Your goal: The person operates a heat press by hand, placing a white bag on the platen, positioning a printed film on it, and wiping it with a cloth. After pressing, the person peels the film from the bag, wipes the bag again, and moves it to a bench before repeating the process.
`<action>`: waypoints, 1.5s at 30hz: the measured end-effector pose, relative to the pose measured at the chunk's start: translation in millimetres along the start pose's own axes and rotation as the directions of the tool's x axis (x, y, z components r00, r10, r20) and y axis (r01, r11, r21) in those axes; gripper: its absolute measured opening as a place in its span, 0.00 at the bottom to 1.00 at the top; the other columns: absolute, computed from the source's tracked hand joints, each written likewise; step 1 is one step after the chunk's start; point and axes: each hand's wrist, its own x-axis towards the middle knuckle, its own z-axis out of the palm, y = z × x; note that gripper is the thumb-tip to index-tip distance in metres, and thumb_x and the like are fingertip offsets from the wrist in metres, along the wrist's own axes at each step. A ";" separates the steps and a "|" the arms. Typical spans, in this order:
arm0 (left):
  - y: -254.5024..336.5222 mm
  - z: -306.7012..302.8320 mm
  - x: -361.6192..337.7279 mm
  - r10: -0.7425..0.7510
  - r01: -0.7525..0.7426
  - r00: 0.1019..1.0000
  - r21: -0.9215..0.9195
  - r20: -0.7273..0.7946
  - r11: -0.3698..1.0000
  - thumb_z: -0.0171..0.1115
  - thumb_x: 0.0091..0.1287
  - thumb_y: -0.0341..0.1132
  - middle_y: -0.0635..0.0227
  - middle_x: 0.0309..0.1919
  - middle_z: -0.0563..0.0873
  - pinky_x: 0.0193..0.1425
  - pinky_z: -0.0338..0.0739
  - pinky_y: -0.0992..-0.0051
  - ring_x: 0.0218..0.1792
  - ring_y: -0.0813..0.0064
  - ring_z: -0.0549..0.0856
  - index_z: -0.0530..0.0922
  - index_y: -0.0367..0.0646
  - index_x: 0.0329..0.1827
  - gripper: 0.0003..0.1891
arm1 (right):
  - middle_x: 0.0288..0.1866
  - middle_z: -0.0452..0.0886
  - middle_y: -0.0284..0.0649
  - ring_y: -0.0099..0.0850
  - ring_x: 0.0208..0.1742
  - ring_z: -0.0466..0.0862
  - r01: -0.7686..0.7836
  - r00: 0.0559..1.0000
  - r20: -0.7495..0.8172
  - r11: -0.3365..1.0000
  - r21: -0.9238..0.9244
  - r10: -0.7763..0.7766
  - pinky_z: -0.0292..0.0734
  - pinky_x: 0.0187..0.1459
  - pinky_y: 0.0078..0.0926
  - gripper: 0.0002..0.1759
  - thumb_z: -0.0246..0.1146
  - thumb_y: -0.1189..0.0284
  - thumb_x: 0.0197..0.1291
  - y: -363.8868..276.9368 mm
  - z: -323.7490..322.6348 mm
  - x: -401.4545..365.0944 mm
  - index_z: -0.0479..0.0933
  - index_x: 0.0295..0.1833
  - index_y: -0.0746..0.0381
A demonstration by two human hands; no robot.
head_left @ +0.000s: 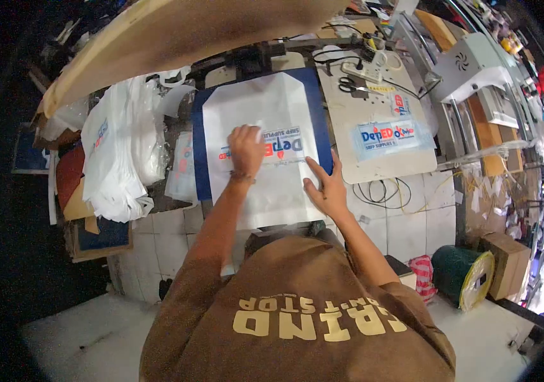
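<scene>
A white flat bag (256,105) lies spread over a dark blue board (200,153) in front of me. Red and blue lettering reading DepED (288,149) shows across its middle, upside down from where I look. My left hand (246,151) is on the lettering with its fingers curled in, slightly blurred; a bit of white shows beside the fingers, but what they hold, if anything, cannot be made out. At the bag's right edge, my right hand (327,186) rests with thumb and fingers apart, touching bag and board.
Left of the board hangs a pile of white bags (125,146), near a printed clear sheet (181,169). On the pale board (383,165) at right lie a printed film (386,138), scissors (351,86) and a power strip (361,71). A curved wooden panel (189,32) overhangs the far side.
</scene>
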 end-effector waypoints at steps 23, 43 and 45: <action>-61.8 -67.3 -61.6 -0.165 0.136 0.969 0.159 0.185 0.978 0.70 0.59 0.32 0.58 0.37 0.84 0.46 0.74 0.50 0.44 0.50 0.83 0.81 0.45 0.35 0.05 | 0.79 0.59 0.67 0.63 0.77 0.67 0.035 0.999 -0.020 0.999 -0.031 -0.035 0.72 0.71 0.50 0.30 0.71 0.58 0.63 3.3 2.9 0.2 0.79 0.72 0.43; -77.4 -51.1 -44.0 -0.044 0.006 0.977 0.177 0.208 0.984 0.69 0.60 0.32 0.64 0.39 0.86 0.50 0.72 0.55 0.46 0.56 0.82 0.85 0.46 0.40 0.06 | 0.81 0.57 0.64 0.62 0.75 0.71 -0.016 1.000 -0.005 0.999 -0.045 0.016 0.77 0.66 0.46 0.31 0.72 0.61 0.62 0.0 0.8 2.5 0.79 0.72 0.42; -72.7 -53.7 -55.3 -0.048 0.028 0.983 0.115 0.179 0.993 0.69 0.60 0.33 0.64 0.38 0.86 0.50 0.72 0.55 0.46 0.56 0.82 0.85 0.46 0.39 0.06 | 0.80 0.58 0.64 0.62 0.75 0.71 0.028 0.999 -0.033 1.000 0.003 -0.028 0.77 0.67 0.46 0.31 0.72 0.62 0.62 -1.0 1.1 -1.9 0.79 0.72 0.43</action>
